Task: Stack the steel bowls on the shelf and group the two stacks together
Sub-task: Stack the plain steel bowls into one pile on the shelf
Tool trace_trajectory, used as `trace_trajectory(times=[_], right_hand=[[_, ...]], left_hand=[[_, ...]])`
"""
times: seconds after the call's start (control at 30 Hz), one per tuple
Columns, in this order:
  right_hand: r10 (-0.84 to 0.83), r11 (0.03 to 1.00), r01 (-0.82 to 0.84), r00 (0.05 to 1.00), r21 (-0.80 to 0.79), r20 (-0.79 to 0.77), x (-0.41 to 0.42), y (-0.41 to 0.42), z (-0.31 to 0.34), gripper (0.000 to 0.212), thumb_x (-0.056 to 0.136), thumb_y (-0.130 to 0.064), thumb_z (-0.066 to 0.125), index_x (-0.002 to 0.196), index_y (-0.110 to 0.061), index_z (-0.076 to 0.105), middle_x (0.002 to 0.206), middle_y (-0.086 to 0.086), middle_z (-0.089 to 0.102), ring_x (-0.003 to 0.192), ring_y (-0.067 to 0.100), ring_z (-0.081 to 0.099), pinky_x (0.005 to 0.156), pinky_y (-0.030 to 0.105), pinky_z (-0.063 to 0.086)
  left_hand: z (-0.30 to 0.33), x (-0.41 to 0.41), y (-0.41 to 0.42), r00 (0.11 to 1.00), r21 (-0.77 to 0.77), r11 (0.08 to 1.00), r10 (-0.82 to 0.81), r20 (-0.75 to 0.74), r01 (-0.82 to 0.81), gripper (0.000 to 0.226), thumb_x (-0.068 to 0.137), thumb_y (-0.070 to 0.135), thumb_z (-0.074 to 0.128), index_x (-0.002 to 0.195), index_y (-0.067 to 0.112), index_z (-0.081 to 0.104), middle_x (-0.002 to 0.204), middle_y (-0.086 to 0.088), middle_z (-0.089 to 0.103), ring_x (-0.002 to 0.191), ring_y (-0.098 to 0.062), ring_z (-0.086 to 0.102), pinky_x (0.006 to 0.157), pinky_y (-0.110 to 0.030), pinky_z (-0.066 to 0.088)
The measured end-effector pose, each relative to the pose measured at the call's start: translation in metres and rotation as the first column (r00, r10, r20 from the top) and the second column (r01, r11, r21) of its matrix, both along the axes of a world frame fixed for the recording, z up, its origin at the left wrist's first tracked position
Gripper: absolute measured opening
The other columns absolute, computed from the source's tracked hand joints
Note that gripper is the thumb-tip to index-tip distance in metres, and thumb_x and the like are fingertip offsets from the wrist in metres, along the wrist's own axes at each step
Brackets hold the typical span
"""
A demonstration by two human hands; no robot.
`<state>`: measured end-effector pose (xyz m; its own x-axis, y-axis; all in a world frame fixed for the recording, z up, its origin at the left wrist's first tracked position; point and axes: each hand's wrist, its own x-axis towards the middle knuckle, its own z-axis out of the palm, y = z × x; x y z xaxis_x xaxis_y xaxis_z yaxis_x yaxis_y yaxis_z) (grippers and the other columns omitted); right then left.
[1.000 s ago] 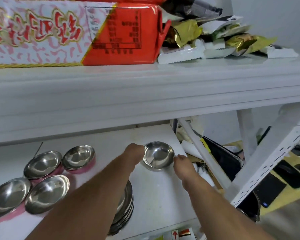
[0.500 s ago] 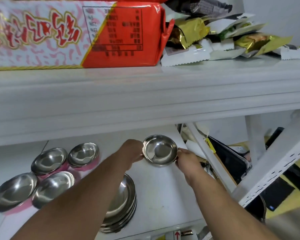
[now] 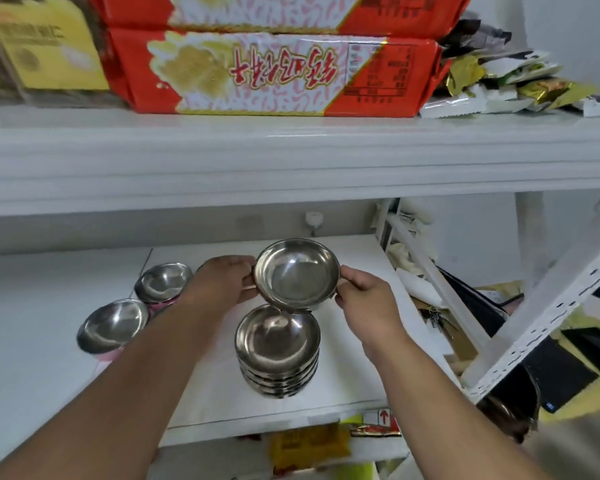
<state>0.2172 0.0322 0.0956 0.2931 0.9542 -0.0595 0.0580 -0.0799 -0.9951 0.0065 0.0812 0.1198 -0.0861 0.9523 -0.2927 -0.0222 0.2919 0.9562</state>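
A steel bowl (image 3: pixel 297 273) is held tilted toward me above the white shelf (image 3: pixel 361 358), my left hand (image 3: pixel 222 284) gripping its left rim and my right hand (image 3: pixel 366 299) its right rim. Just below and in front of it stands a stack of several steel bowls (image 3: pixel 278 351); the held bowl's lower edge is right at the stack's back rim. Two loose steel bowls lie to the left: a near one (image 3: pixel 113 325) and a far one (image 3: pixel 163 282), both partly hidden by my left forearm.
The upper shelf edge (image 3: pixel 291 157) hangs close above, loaded with red packages (image 3: pixel 274 74) and foil wrappers (image 3: pixel 499 81). A white diagonal shelf brace (image 3: pixel 551 306) and clutter bound the right side. Packets (image 3: pixel 309 445) lie on the shelf below.
Both hands lifted the bowl off the shelf's back and brought it toward me, over the stack. The view shifted right and up, so fewer loose bowls show on the left.
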Motion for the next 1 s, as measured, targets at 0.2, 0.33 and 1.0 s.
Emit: trace_trajectory(times=[0.2, 0.33, 1.0], right_hand=[[0.080, 0.997, -0.079, 0.995, -0.016, 0.057, -0.023, -0.023, 0.005, 0.041, 0.098, -0.005, 0.054, 0.092, -0.033, 0.083, 0.092, -0.012, 0.081, 0.092, 0.006, 0.072, 0.086, 0.026, 0.057], [0.134, 0.988, -0.129, 0.989, -0.079, 0.060, -0.028, -0.037, -0.002, 0.048, 0.100, -0.003, 0.051, 0.081, -0.038, 0.079, 0.078, -0.021, 0.079, 0.072, -0.006, 0.070, 0.067, 0.013, 0.054], [0.094, 0.893, -0.136, 0.989, -0.429, -0.118, -0.040, -0.050, -0.037, 0.053, 0.106, -0.045, 0.042, 0.152, -0.018, 0.045, 0.154, 0.002, 0.048, 0.137, 0.023, 0.047, 0.119, 0.048, 0.036]], left_hand=[[-0.010, -0.034, -0.031, 1.000, -0.010, 1.000, -0.010, -0.022, 0.010, 0.032, 0.099, 0.001, 0.045, 0.113, 0.004, 0.072, 0.114, -0.031, 0.071, 0.108, -0.038, 0.071, 0.092, -0.044, 0.059], [-0.017, -0.038, -0.051, 1.000, -0.038, 0.999, -0.009, 0.000, 0.009, 0.029, 0.103, 0.003, 0.043, 0.106, 0.008, 0.071, 0.105, -0.013, 0.076, 0.101, -0.027, 0.072, 0.081, -0.035, 0.059], [-0.080, -0.035, -0.072, 0.997, -0.179, 0.982, 0.073, 0.040, -0.064, 0.043, 0.104, 0.031, 0.047, 0.144, 0.014, 0.050, 0.129, -0.004, 0.059, 0.118, -0.022, 0.057, 0.104, -0.047, 0.049]])
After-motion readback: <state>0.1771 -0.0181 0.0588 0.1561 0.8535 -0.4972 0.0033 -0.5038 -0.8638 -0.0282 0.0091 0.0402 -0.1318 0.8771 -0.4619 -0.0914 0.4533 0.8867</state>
